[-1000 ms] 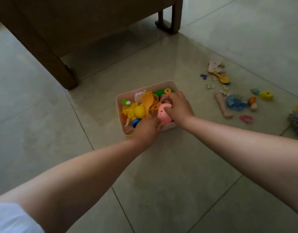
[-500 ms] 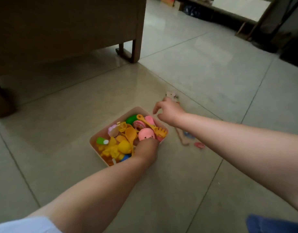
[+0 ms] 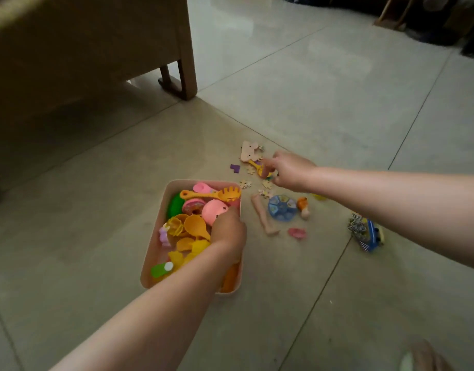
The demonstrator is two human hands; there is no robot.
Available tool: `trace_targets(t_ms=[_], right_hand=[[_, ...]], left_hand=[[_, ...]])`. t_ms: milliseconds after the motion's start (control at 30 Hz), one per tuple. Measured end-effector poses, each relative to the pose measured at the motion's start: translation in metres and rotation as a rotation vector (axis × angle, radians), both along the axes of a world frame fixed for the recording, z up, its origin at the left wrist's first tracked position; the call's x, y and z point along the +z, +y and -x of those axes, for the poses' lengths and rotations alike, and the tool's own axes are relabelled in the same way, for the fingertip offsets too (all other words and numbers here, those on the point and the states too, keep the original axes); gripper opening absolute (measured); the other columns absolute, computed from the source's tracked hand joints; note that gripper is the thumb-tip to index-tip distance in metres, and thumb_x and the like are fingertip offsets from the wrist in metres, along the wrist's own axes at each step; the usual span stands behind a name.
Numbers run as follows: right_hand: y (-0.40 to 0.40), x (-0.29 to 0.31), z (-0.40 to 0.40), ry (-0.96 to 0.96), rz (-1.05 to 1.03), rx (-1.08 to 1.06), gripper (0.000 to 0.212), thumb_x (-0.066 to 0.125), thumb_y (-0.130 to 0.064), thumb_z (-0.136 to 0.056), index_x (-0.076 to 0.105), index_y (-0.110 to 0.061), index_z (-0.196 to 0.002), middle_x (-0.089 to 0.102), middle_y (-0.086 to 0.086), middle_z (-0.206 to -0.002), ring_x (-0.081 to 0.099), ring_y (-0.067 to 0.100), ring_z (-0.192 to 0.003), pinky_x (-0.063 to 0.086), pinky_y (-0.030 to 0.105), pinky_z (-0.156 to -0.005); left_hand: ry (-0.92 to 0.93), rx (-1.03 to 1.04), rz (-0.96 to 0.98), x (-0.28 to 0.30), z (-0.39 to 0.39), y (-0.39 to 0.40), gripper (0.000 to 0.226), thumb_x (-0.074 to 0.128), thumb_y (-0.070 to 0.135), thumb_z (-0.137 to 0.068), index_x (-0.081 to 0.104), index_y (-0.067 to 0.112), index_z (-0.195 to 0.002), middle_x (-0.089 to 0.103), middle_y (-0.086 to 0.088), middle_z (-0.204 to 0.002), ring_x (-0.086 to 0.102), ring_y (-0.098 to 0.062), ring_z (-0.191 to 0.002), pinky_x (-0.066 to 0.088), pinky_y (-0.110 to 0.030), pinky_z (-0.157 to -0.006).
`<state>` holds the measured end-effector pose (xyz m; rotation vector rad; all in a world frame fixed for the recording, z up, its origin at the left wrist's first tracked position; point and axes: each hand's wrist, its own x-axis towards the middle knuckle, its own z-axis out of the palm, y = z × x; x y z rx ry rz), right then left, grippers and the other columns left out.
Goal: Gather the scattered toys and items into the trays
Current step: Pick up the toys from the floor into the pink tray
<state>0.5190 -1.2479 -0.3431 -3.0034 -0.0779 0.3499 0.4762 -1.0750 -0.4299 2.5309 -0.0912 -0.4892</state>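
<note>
A pale tray [image 3: 153, 253] on the floor holds several plastic toys, among them an orange rake [image 3: 214, 195] and a pink ball [image 3: 214, 208]. My left hand [image 3: 228, 234] rests on the tray's right rim, fingers curled over the edge beside the pink ball. My right hand [image 3: 289, 171] is stretched out past the tray, fingers closing on a small yellow spoon toy [image 3: 257, 166] that lies on the floor among puzzle pieces [image 3: 245, 183]. A pink doll leg [image 3: 264, 218], a blue disc [image 3: 282, 208] and an orange figure [image 3: 302, 206] lie to the right of the tray.
A wooden furniture leg [image 3: 186, 73] stands at the back left. A wooden cut-out piece [image 3: 248, 151] and a purple block [image 3: 234, 168] lie beyond the tray. A striped blue toy [image 3: 365, 234] sits to the far right. Dark furniture lines the back right.
My right hand has left the tray and moved right and forward to the yellow spoon toy on the floor. The left hand has stayed at the tray's rim. The view has shifted.
</note>
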Motion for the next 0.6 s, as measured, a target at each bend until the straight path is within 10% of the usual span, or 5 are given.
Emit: trace_targets(t_ms=[367,600], right_hand=[[-0.09,-0.082,-0.007,0.142,-0.11,-0.216,0.044,0.071,-0.023,-0.08,0.056,-0.028,-0.121,0.049,0.006,-0.123,0.058,0.025,-0.102,0.043,0.028,-0.071],[-0.111,-0.118,0.023,0.264,-0.049,-0.163,0.069,0.077,-0.043,-0.066,0.047,-0.029,-0.127,0.037,0.01,-0.138,0.054,0.029,-0.117,0.047,0.031,-0.091]], left_hand=[[-0.261,-0.132,-0.12,0.017,0.002,-0.064,0.03,0.059,0.012,-0.088,0.047,0.022,-0.113,0.055,-0.004,-0.114,0.059,-0.027,-0.094,0.053,-0.039,-0.073],[-0.128,-0.362,-0.244,-0.005,0.002,-0.116,0.086,0.071,0.034,-0.082,0.02,0.026,-0.15,0.019,-0.015,-0.154,0.008,-0.035,-0.144,0.015,-0.041,-0.116]])
